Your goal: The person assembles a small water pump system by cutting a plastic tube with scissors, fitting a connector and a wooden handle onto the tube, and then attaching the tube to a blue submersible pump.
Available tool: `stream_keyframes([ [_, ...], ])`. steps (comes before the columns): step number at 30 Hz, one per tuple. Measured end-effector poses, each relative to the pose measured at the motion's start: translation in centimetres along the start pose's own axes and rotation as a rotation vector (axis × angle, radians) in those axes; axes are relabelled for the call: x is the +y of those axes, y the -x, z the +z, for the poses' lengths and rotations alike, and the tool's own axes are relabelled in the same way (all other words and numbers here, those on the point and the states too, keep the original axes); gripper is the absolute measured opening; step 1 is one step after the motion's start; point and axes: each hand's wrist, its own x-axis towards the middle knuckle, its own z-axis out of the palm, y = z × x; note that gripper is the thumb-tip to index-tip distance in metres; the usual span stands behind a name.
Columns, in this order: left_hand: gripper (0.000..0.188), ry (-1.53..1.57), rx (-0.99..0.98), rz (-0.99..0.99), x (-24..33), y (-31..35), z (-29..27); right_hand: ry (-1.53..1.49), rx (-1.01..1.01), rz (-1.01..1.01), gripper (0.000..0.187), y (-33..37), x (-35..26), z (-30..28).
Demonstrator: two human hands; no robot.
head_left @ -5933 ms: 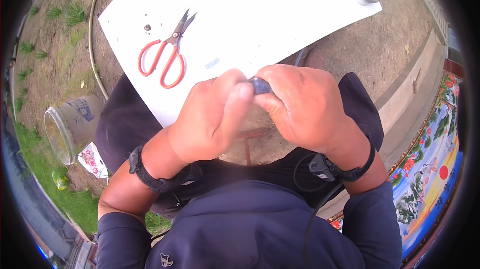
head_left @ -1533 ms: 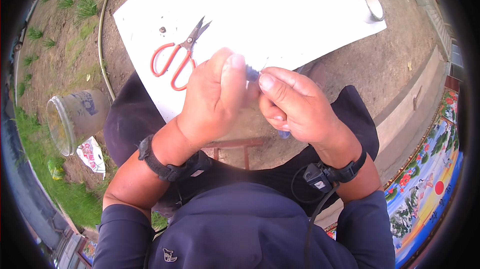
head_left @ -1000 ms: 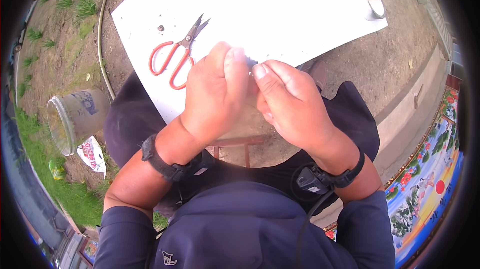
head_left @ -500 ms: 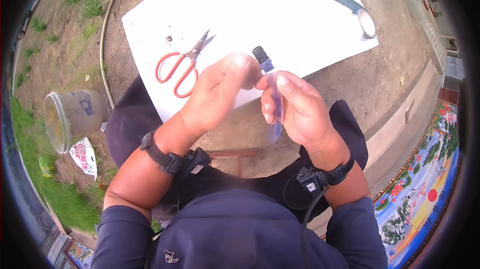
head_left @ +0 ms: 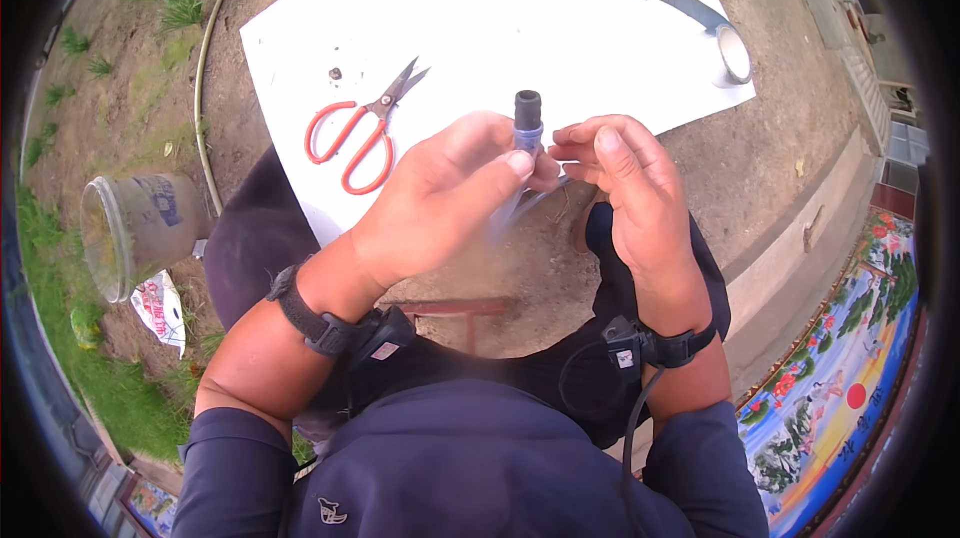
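tube (head_left: 528, 140) pinched in our left hand (head_left: 435, 196); right hand (head_left: 645, 190) beside grip, half-curled, seemingly empty; slack pinch could drop it.

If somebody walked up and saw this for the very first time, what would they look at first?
Probably the red-handled scissors, lying slightly open on the left part of the white surface. Next might come the black-ended tube near the middle, held in the left hand's grip, and then the brightly painted panel at the lower right.
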Motion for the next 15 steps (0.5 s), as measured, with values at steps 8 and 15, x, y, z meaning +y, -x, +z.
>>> stream_keyframes([
  [8, 0.019, -0.136, -0.1, -0.086, 0.1, 0.6, 0.6, -0.305, -0.144, -0.029, 0.031, 0.2, 0.0, 0.6],
  [15, 0.019, -0.219, -0.074, -0.105, 0.4, 0.4, 1.4, -0.143, -0.087, -0.122, 0.019, 0.1, 0.4, 0.7],
])
